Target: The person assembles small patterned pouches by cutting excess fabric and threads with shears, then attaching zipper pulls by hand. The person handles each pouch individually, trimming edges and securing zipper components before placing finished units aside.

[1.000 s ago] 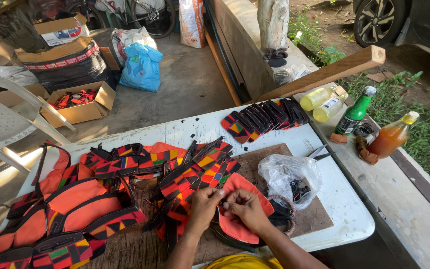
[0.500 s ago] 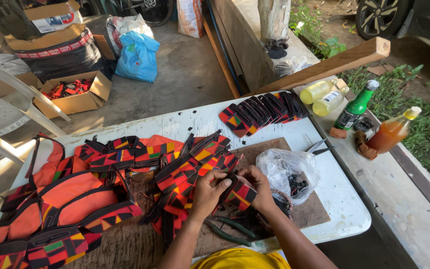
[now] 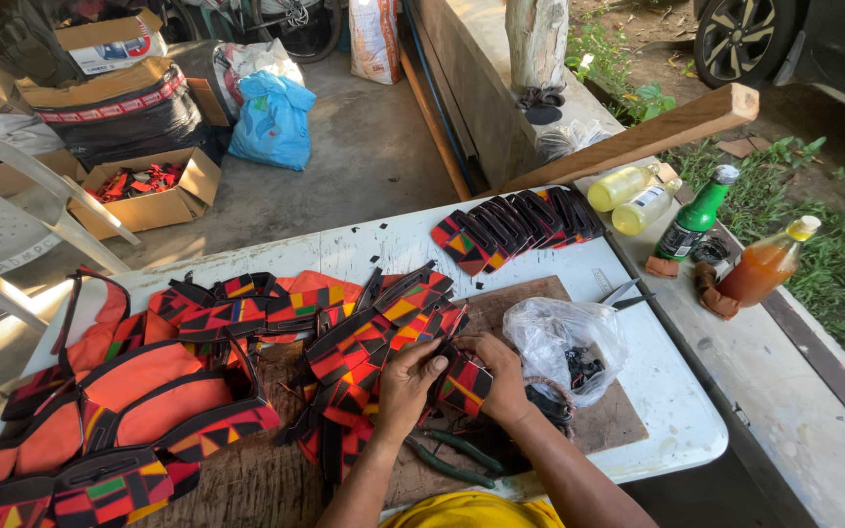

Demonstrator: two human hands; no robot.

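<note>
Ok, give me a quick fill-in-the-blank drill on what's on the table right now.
1. Both hands, left hand and right hand, grip a small patterned fabric piece over the ____ board.
2. The clear plastic bag lies to the ____ of the right hand.
3. The green-handled pliers lie ____ on the board, below the hands.
4. The green bottle stands on the ledge, beside the ____ bottle with a yellow cap.

Missing: wooden; right; untouched; orange

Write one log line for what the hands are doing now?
left hand: grips patterned strap piece | right hand: grips same piece | nearby: plastic bag, pliers
</note>
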